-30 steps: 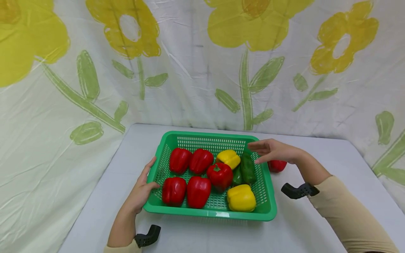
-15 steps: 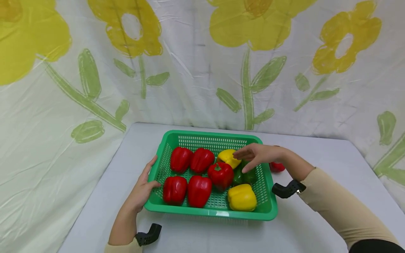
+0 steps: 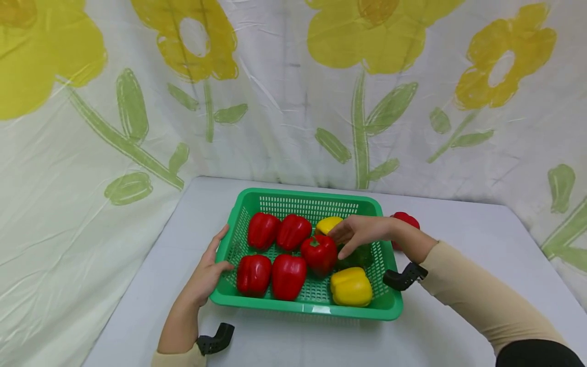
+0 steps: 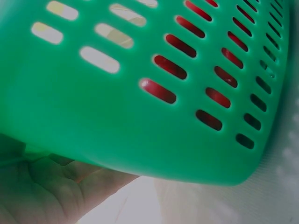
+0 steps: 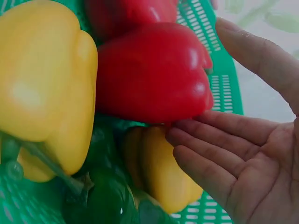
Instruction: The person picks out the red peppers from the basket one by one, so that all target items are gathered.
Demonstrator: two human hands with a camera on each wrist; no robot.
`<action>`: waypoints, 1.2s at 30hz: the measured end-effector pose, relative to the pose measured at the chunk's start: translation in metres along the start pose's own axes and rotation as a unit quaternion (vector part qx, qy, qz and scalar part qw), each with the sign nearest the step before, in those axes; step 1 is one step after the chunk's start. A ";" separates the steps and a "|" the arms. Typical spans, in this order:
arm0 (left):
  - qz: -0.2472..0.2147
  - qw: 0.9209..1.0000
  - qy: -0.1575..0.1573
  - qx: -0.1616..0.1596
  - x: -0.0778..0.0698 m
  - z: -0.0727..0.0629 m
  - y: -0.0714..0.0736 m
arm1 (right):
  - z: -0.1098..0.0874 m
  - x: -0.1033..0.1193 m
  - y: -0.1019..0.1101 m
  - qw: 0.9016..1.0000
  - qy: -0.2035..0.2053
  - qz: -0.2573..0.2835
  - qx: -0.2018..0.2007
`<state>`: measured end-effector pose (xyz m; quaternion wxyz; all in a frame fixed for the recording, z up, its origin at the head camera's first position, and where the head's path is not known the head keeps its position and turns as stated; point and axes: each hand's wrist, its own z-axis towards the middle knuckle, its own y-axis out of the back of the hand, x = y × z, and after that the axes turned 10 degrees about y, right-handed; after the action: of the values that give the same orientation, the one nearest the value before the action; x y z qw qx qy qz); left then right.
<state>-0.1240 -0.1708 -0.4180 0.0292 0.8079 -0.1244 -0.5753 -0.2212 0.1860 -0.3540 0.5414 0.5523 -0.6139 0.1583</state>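
Observation:
A green plastic basket (image 3: 302, 309) holds several red bell peppers, two yellow ones and green vegetables. My left hand (image 3: 202, 278) grips its left rim, thumb over the top and fingers outside; the left wrist view shows the slotted wall (image 4: 112, 126). Inside, my right hand (image 3: 359, 232) hovers with thumb and fingers spread. Its fingertips are right at a red bell pepper (image 5: 154, 74) and beside the rear yellow bell pepper (image 5: 163, 163). A front yellow bell pepper (image 3: 351, 287) lies closer to me. Beneath the right hand, green vegetables (image 5: 105, 193) are partly hidden.
Another red bell pepper (image 3: 405, 219) lies on the white table (image 3: 458, 285) right of the basket, partly behind my right wrist. A flower-painted cloth (image 3: 275, 127) hangs behind the table. Red bell peppers (image 3: 254, 275) fill the basket's left half.
My right hand has moved left and down from the basket's right rim to the red bell pepper in the middle. The left hand stays on the rim.

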 end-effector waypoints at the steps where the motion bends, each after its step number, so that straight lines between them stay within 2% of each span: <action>1: 0.000 1.000 -0.002 0.000 0.000 0.000 0.000 | 0.002 0.000 -0.001 1.000 0.001 0.006 -0.001; 14: 0.006 1.000 -0.013 0.002 0.001 0.001 0.002 | 0.021 0.009 -0.005 0.999 0.001 -0.003 -0.033; 22: 0.002 1.000 -0.011 0.004 0.002 0.002 0.001 | 0.024 0.012 -0.015 0.996 0.009 -0.061 -0.060; 29: 0.003 1.000 -0.015 0.005 0.002 0.002 0.000 | 0.026 0.019 -0.026 0.987 0.022 -0.126 -0.093; 36: 0.004 1.000 -0.015 0.003 0.001 0.002 0.001 | 0.030 0.021 -0.029 0.982 0.010 -0.147 -0.120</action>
<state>-0.1253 -0.1715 -0.4198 0.0267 0.7986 -0.1300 -0.5871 -0.2070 0.1419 -0.3587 0.6269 0.5660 -0.5353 0.0080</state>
